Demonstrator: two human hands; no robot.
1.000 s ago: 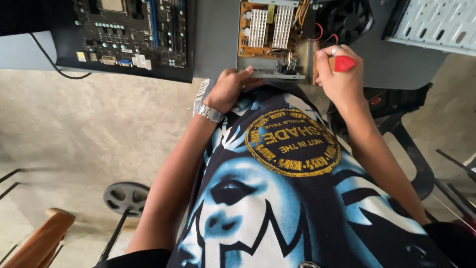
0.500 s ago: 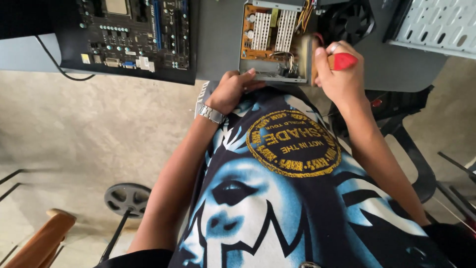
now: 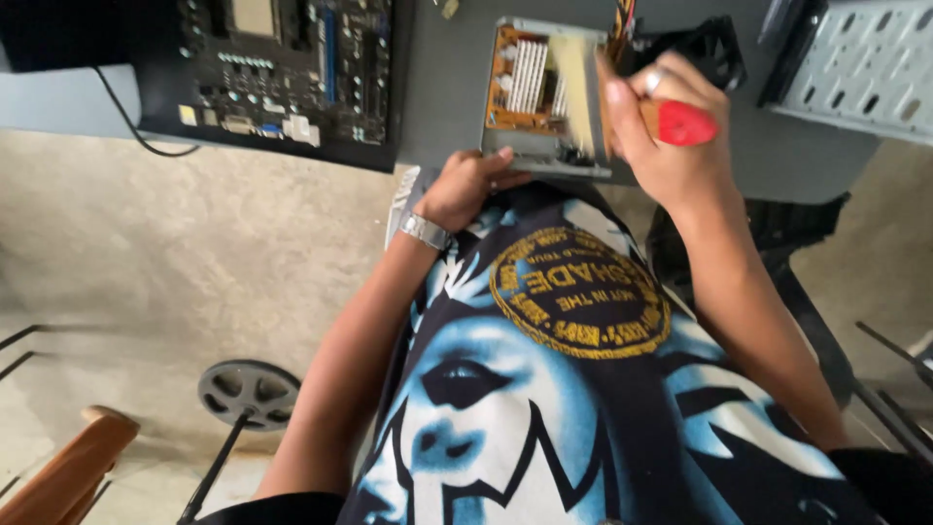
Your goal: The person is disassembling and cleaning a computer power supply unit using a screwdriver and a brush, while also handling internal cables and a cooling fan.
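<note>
An opened grey metal power supply box [image 3: 544,97] with an orange circuit board and pale heat sinks sits at the near edge of the grey table [image 3: 447,107]. My left hand [image 3: 471,185], a silver watch on its wrist, grips the box's near rim. My right hand [image 3: 661,126] holds a brush with a red handle [image 3: 685,123]; its pale bristles [image 3: 581,102] rest inside the box, blurred.
A black motherboard [image 3: 292,68] lies on the table to the left with a black cable trailing off. A perforated metal case panel [image 3: 860,68] is at the right, a black fan [image 3: 719,53] beside the box. Below: concrete floor, a wooden chair part [image 3: 68,467], a round metal base [image 3: 248,389].
My right hand with the brush has shifted slightly left and down, moving the bristles across the inside of the box. My left hand stays on the rim.
</note>
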